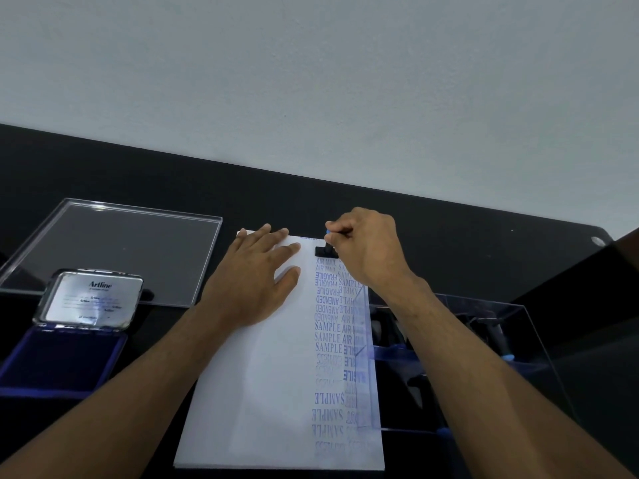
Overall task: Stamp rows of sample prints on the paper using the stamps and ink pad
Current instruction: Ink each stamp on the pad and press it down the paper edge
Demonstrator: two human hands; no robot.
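my right hand (366, 250) pinches the stamp (323, 251) in curled fingers, pressing it down at the far end of the paper (262, 375), just past the top air mail print. its long axis runs across the paper. my left hand (256, 281), fingers spread flat, holds the paper beside it; the ink pad (58, 361) sits well left of the paper.

Black stamp (321, 251) upright on paper (262, 375)

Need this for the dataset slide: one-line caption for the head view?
Right hand presses a stamp at the top of the paper, left hand flat on the sheet, ink pad open alongside.
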